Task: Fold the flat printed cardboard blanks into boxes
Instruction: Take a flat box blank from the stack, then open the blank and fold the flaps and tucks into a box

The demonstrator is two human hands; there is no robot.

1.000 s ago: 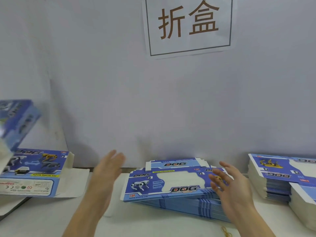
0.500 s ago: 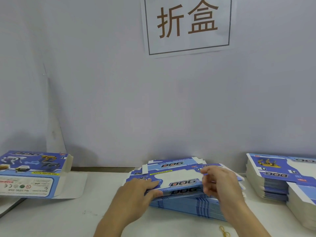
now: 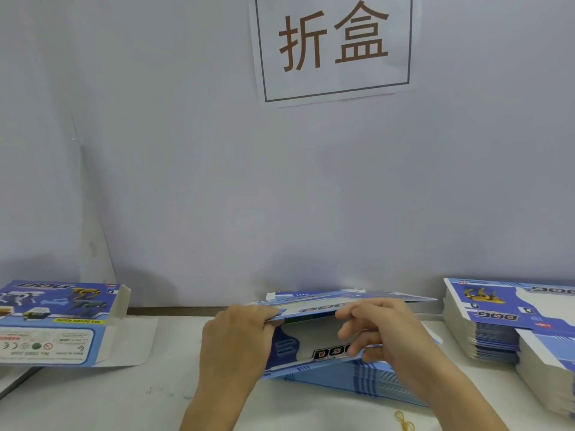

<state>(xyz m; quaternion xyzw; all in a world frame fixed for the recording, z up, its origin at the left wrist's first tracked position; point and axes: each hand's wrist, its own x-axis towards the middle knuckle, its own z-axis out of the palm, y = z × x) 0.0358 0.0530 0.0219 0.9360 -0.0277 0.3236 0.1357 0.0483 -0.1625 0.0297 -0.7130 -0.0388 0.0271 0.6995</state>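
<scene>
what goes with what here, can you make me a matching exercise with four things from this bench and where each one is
Things:
1. folded box
2. top blank
3. second stack of blanks
4. yellow rubber band

Places:
A. on the table near the front edge, by the right forearm
B. far right of the table
C. far left of the table
D. lifted off the centre stack, between the left hand and the right hand

Pairs: 1-C, 2-D, 3-B, 4-A

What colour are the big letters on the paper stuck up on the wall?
Brown, on the white paper sign, framed by a thin dark border; the head view shows it.
</scene>
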